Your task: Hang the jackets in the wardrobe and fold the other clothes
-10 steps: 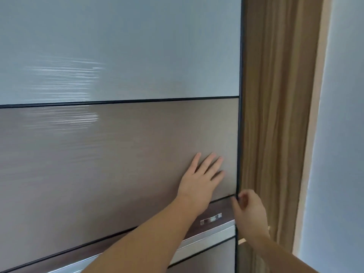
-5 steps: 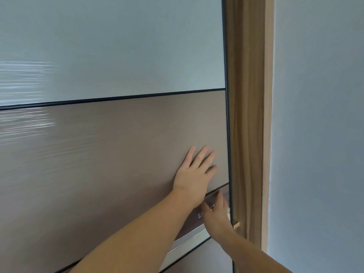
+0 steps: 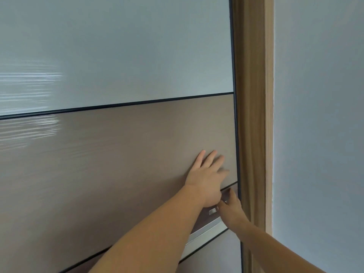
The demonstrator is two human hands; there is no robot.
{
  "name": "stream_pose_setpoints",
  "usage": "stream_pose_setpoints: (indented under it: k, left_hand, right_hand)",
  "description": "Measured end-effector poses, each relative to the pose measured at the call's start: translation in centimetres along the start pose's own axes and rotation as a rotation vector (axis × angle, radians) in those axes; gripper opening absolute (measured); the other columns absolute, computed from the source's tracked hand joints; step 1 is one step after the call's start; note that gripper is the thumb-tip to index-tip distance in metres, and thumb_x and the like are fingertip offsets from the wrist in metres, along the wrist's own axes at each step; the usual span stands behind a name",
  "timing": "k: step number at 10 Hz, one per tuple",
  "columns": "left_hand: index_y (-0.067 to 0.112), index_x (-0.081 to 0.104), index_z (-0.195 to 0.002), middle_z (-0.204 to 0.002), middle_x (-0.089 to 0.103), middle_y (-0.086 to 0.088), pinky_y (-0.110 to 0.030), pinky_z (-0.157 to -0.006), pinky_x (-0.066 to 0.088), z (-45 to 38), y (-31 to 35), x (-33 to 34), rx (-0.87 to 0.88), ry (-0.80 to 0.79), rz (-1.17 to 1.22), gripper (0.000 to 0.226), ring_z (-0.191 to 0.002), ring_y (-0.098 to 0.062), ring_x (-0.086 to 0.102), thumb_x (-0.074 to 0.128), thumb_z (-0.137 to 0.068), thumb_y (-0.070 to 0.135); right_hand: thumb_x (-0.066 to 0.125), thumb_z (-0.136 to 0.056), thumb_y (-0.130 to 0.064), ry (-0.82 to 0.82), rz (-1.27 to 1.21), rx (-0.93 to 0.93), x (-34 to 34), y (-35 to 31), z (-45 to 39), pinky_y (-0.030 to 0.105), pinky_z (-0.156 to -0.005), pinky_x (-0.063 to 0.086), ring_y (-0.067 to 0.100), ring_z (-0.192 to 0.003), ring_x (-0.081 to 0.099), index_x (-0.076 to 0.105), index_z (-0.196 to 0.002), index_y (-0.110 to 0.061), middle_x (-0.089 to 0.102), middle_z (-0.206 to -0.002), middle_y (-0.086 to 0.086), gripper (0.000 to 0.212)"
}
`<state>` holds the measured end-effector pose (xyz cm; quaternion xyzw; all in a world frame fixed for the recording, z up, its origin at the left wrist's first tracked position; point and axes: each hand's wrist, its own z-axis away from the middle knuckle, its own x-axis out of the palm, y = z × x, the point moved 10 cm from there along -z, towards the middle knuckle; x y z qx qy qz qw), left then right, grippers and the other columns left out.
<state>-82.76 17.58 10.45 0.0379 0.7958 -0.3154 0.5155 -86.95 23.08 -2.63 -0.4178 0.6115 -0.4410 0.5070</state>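
Note:
The wardrobe's sliding door (image 3: 118, 164) fills the view, with a pale glossy panel (image 3: 118, 56) above a brown one. My left hand (image 3: 208, 178) lies flat on the brown panel near the door's right edge, fingers spread and straight. Just below it, my right hand (image 3: 231, 209) touches the narrow dark band of the door beside a small metal plate (image 3: 213, 211), fingers pointing up. A silver handle strip (image 3: 204, 230) runs under both hands. No jackets or other clothes are in view.
The door's dark right edge meets a wooden wardrobe frame (image 3: 252, 115). A plain pale wall (image 3: 319, 115) stands right of the frame.
My right hand has moved from the door's right edge leftward onto the dark band under my left hand. My left hand stays flat on the panel. The view has swung right.

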Motion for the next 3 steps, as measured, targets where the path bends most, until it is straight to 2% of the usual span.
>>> stream_pose_setpoints:
  k: [1,2,3]
  left_hand:
    - [0.031,0.029,-0.149,-0.163,-0.001,-0.001,-0.052,-0.118,-0.011,4.3,0.0,-0.5,-0.001,-0.041,0.069,0.062,-0.148,-0.022,-0.017,0.052,-0.092,0.035]
    - [0.028,0.032,-0.147,-0.162,0.009,-0.002,-0.053,-0.119,-0.005,10.7,-1.7,-0.1,-0.095,-0.116,0.123,0.060,-0.149,-0.021,-0.010,0.052,-0.092,0.036]
    - [0.024,0.033,-0.146,-0.159,0.018,-0.003,-0.054,-0.118,0.002,18.9,-3.5,0.2,-0.243,-0.192,0.177,0.060,-0.149,-0.022,-0.001,0.052,-0.090,0.034]
  right_hand:
    - [0.054,-0.094,-0.021,-0.001,0.113,-0.078,-0.6,-1.9,2.8,0.035,-0.095,0.046,0.016,-0.108,0.055,0.047,-0.120,-0.021,0.058,-0.122,0.000,0.028]
    - [0.053,-0.095,-0.027,-0.046,0.294,-0.096,0.4,-3.7,7.7,0.026,-0.095,0.041,0.022,-0.123,0.051,0.031,-0.147,-0.018,0.043,-0.146,0.007,0.057]
    - [0.051,-0.097,-0.032,-0.087,0.511,-0.145,1.6,-5.2,14.3,0.026,-0.100,0.040,0.024,-0.135,0.041,0.015,-0.153,-0.016,0.026,-0.157,0.007,0.069]
